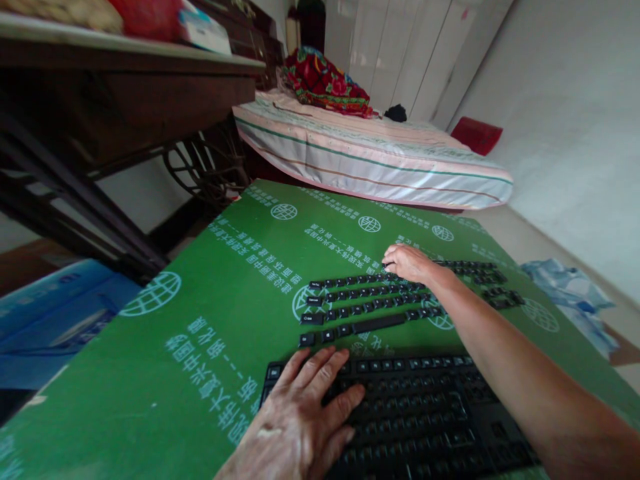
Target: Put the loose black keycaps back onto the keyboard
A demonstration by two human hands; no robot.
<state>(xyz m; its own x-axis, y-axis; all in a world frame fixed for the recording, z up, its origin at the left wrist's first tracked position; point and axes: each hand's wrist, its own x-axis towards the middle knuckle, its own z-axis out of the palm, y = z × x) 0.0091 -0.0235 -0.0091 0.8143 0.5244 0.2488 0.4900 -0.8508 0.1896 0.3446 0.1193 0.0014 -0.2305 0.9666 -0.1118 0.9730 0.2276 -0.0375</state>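
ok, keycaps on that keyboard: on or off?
Mostly off: the keyboard shows mainly bare key sockets, and loose keycaps lie in rows on the green board. Top-row keys are on, partly hidden by the left hand.

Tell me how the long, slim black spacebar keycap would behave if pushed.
The long, slim black spacebar keycap looks stiff, lying straight without sagging. Its narrow body suggests little weight. Resting lengthwise on the flat, glossy-looking green printed board, it would probably slide rather than roll.

A striped-sheeted bed (380, 157) stood before white panels (395, 53), perhaps wardrobe doors, between dark table (165, 97) and pale wall (570, 100)
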